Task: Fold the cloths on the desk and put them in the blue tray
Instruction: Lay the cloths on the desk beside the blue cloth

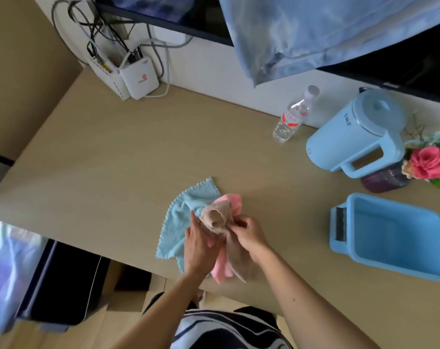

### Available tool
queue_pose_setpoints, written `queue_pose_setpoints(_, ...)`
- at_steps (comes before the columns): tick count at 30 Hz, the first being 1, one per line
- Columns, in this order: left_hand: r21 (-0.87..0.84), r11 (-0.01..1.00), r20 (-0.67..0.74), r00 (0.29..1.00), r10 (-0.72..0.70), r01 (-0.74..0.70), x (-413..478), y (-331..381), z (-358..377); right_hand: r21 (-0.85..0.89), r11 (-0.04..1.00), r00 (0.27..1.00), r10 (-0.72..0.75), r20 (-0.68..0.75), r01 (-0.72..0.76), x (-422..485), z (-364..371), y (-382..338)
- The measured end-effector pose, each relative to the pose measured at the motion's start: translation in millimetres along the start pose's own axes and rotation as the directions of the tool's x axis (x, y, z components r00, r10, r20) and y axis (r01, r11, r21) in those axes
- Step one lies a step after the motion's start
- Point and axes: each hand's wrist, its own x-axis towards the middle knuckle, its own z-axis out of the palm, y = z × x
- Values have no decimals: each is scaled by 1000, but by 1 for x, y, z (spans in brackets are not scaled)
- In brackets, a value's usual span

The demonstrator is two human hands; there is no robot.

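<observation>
Near the desk [113,152] edge, both hands are gripping the beige cloth [220,219]: left hand [197,244], right hand [249,234], fingers closed on it. Blue cloth [186,205] and pink cloth [222,267] are lying unfolded beneath, and the blue tray [390,235] is holding nothing, so I judge the task is only beginning.

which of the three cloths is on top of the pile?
The beige cloth. It lies over the pink cloth and the light blue cloth, and both hands grip it.
</observation>
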Motion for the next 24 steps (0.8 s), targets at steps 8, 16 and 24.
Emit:
queue_pose_setpoints(8, 101, 993, -65, 996, 64, -57, 37, -31, -36, -8, 988, 988, -152, -16, 151, 4, 22, -24)
queue_pose_setpoints(16, 360, 892, -164, 922, 350, -274, 30, -20, -25, 228, 957, 969, -136, -206, 182, -11, -13, -7)
queue_pose_setpoints(24, 459, 608, 172, 736, 654, -648, 8, -2, 15, 419, 879, 905, -33, -423, 228, -24, -63, 10)
